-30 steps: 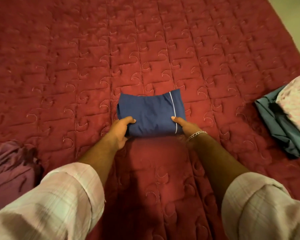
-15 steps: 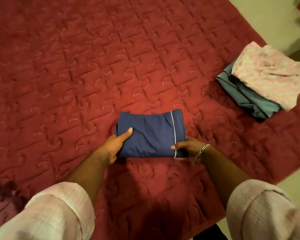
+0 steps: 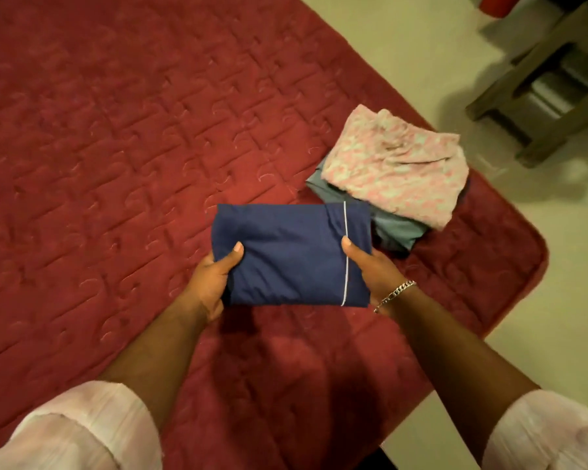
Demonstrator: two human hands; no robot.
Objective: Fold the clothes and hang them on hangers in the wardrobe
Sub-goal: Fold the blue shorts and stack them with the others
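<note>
A folded navy blue garment (image 3: 291,256) with a thin white stripe near its right side is held above the red quilted bed (image 3: 116,147). My left hand (image 3: 214,279) grips its left edge, thumb on top and fingers underneath. My right hand (image 3: 374,273), with a silver bracelet at the wrist, grips the right edge the same way. Just beyond the garment to the right lies a stack of folded clothes: a pink patterned piece (image 3: 394,164) on top of a teal one (image 3: 394,228).
The bed's corner (image 3: 530,252) is at the right, with pale floor (image 3: 557,300) past it. A dark wooden stool or small table (image 3: 554,79) stands on the floor at the top right. A red object (image 3: 496,3) shows at the top edge.
Both hands have lifted the folded navy garment off the bed and carried it right, toward the pink and teal stack. My view has swung right, showing the bed corner and floor.
</note>
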